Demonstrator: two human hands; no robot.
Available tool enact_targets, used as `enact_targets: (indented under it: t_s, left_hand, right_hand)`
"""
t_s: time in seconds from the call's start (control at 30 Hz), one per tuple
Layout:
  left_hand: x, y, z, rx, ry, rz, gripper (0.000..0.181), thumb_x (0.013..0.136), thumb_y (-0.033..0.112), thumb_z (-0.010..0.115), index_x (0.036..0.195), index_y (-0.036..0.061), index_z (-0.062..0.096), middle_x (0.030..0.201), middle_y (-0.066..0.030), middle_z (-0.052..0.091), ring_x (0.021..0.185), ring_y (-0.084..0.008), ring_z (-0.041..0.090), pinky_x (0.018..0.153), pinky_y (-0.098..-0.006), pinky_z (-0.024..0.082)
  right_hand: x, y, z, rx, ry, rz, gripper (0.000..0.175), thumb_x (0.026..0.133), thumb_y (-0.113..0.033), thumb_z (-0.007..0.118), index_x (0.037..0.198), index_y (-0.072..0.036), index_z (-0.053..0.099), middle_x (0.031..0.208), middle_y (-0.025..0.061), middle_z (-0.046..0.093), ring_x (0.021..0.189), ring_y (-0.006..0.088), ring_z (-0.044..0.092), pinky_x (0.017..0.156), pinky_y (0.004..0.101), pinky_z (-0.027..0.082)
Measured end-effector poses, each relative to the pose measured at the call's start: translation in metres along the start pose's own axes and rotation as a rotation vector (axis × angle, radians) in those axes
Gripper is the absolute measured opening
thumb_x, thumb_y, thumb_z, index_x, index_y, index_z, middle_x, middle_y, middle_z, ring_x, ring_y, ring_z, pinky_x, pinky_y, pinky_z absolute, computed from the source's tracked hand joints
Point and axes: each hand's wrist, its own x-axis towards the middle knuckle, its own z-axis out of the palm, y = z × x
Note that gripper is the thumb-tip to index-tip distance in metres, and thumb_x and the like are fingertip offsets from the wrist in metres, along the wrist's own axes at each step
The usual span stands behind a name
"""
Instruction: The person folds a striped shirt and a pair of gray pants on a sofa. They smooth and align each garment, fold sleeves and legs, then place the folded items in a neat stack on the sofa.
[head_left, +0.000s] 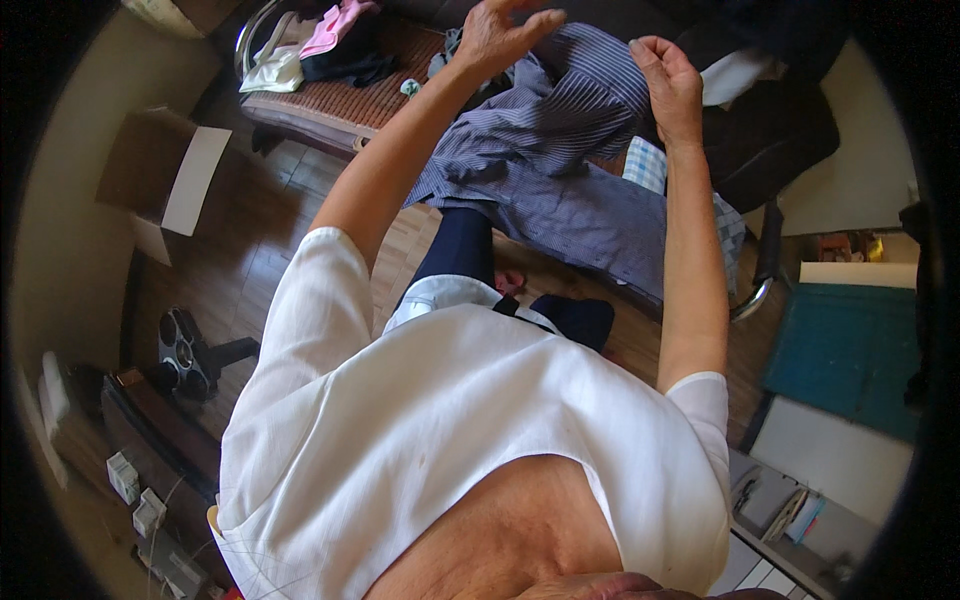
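Note:
My left hand (504, 31) reaches out at the top, partly cut off by the picture's edge, with its thumb spread away from the fingers. My right hand (670, 88) is at the upper right, thumb and fingers curled together beside the edge of a striped blue-grey garment (592, 90). Whether its fingertips pinch that cloth cannot be made out. The garment lies bunched between and below both hands. Under it a blue-grey cloth (570, 210) drapes over the seat of a couch (330, 109). A blue-and-white checked cloth (645, 163) shows beside my right forearm.
Pink (335, 26), white (274, 71) and black garments lie at the couch's left end, near its curved metal armrest. Dark clothing (772, 139) is heaped at right. An open cardboard box (161, 172) stands on the floor at left. A teal panel (844, 352) is at right.

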Motion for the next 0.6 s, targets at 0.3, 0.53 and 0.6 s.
enact_targets:
  t_s: [0.3,0.53,0.6]
  left_hand:
    - [-0.028,0.008,0.0,-0.233,-0.171,-0.212,0.083,0.067,0.07,0.061,0.125,0.0108,0.053,0.121,-0.0199,0.053,0.113,-0.0338,0.052,0.093,-0.046,0.043]
    - [0.007,0.0,0.005,-0.418,-0.363,-0.358,0.039,0.078,0.03,0.07,0.106,0.0043,0.065,0.101,-0.0115,0.064,0.095,-0.0215,0.061,0.083,-0.0328,0.049]
    - [0.003,-0.001,0.008,-0.596,-0.327,-0.287,0.025,0.079,0.017,0.07,0.1,0.0031,0.068,0.089,-0.0063,0.067,0.082,-0.0142,0.063,0.075,-0.0275,0.05]
  right_hand:
    - [0.051,-0.007,0.023,0.009,0.144,-0.074,0.008,0.088,-0.008,0.056,0.091,-0.002,0.059,0.074,-0.0059,0.053,0.065,0.0011,0.046,0.059,0.0168,0.038]
    - [0.058,-0.013,0.036,-0.038,-0.004,-0.108,0.024,0.086,-0.02,0.062,0.1,-0.001,0.058,0.079,-0.004,0.054,0.07,0.0027,0.048,0.064,0.0174,0.04]
    - [0.049,-0.007,0.021,-0.337,-0.163,-0.232,0.042,0.086,-0.034,0.062,0.115,-0.005,0.056,0.099,0.0086,0.062,0.089,0.014,0.06,0.076,0.0234,0.046]
